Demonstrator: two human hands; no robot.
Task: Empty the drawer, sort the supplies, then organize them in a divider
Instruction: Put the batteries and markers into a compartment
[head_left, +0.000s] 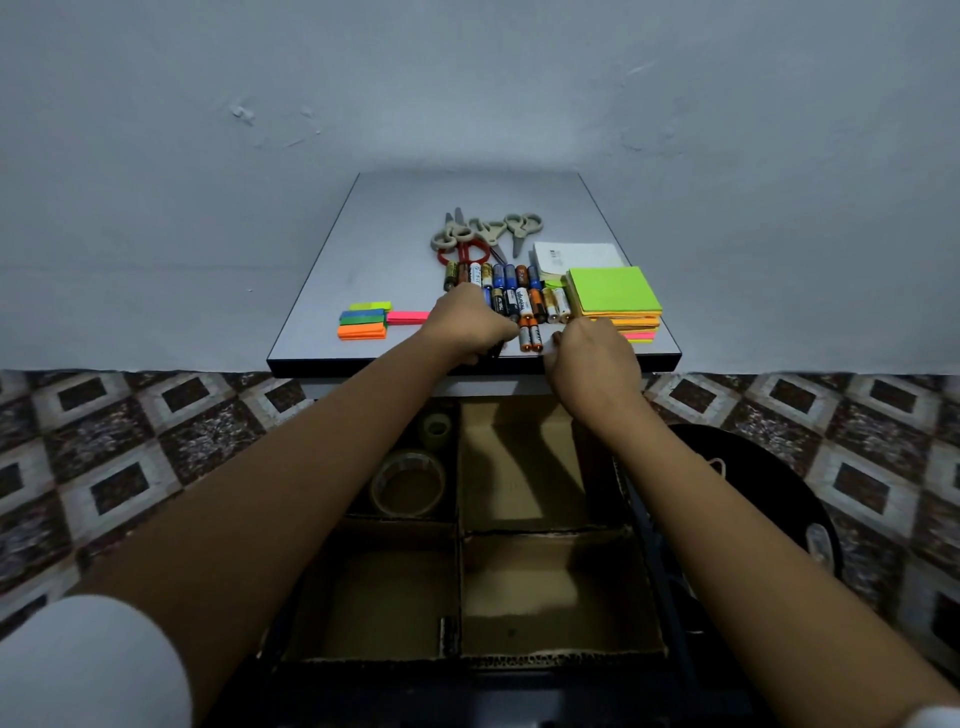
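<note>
**Status.** Emptying and sorting are judged complete; organizing is judged barely begun.

**Bench.** The supplies are laid out in groups on the bench (395, 234). Scissors (485, 231) are placed at the rear and batteries (519, 296) in rows at the centre. Sticky notes (613, 291) are stacked at the right, with a white pad (576, 254) behind them. Flags (363, 319) are set at the left.

**Drawer.** The open drawer (657, 519) below is fitted with a cardboard divider (460, 571). Only two tape rolls (410, 483) are made out in it, in the far-left compartment (shadow hides some corners).

**Hands.** Both hands are placed at the front row of batteries.
- The fingers (475, 357) of the left hand (467, 322) are curled round a dark object at the bench edge, judged to be a battery.
- The right hand (597, 358) is held with its fingers curled beside a pair of batteries; whether anything is pinched cannot be told.

**Left to do.** Batteries, scissors, sticky notes, pad and flags are not yet in the divider. Each group is to be given its own compartment where room allows.
</note>
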